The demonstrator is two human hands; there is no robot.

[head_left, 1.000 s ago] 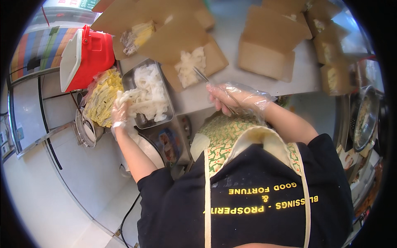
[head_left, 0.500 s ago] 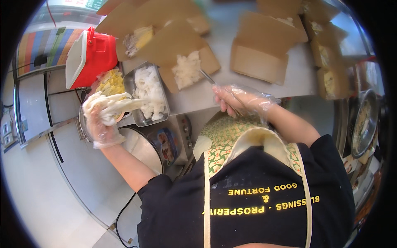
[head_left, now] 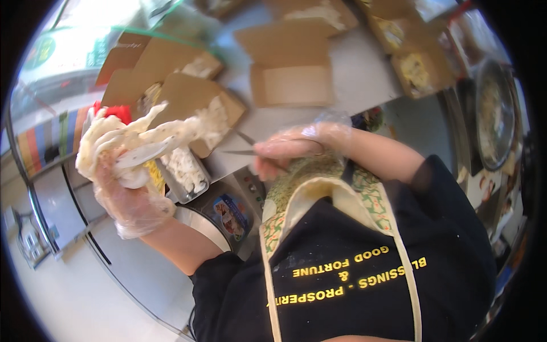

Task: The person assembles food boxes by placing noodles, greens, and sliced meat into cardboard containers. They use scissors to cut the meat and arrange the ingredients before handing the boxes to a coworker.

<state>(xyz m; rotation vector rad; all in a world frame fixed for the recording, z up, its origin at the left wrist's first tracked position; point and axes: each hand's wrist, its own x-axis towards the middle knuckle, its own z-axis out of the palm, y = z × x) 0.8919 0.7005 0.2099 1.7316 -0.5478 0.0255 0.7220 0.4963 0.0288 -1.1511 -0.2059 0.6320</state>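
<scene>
My left hand (head_left: 122,196), in a clear plastic glove, is closed around a bundle of thick white food strips (head_left: 139,139). Several strips hang over its fingers and stretch right, toward a brown cardboard box (head_left: 176,97). White cut pieces (head_left: 213,122) lie in that box. Gripped in my gloved right hand (head_left: 290,148) is a pair of scissors (head_left: 246,137). Its two blades are apart and point left, just short of the box. Below the strips, a metal tray (head_left: 200,192) holds more white pieces, partly covered from view.
Yellow pieces (head_left: 155,174) sit beside the tray, with a red cooler (head_left: 118,113) behind. Another open cardboard box (head_left: 290,85) stands at the far middle. Filled boxes (head_left: 413,74) line the far right. A large round pan (head_left: 494,114) stands at the right edge.
My left hand has lifted the strips, which now reach past the tray toward the box. The scissors' blades, together before, have spread. The whole view has also shifted.
</scene>
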